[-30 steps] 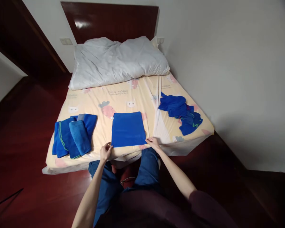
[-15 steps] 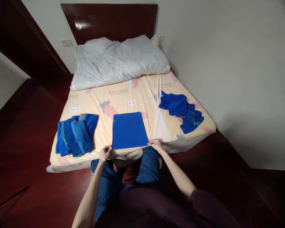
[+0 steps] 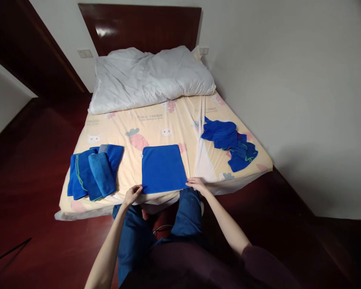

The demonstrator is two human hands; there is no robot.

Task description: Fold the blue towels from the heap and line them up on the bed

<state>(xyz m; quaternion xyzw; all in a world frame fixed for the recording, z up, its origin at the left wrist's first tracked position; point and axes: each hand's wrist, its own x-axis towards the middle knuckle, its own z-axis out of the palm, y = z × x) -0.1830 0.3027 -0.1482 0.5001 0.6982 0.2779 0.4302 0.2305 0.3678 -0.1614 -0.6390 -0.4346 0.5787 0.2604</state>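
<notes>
A blue towel [image 3: 163, 167] lies flat in a near-square shape at the near edge of the bed, with a small pale tag at its left side. At its near left corner, my left hand [image 3: 132, 195] has its fingertips closed on the cloth. My right hand [image 3: 196, 184] pinches the near right corner. Left of it rests a group of folded and rolled blue towels [image 3: 93, 173], some edged in green. To the right, a crumpled heap of blue towels [image 3: 230, 141] lies loose, with green trim showing.
The bed [image 3: 150, 124] has a cream sheet printed with carrots and rabbits. A white quilt [image 3: 153, 78] is bunched against the dark wooden headboard [image 3: 144, 28]. A wall [image 3: 303, 112] borders the right side. On the floor at lower left is a thin black stand [image 3: 10, 252].
The towel's near edge has come slightly closer to me, still at my fingertips. My left hand's fingers lie a little flatter at the corner. The other towels stay put; the view shifts slightly.
</notes>
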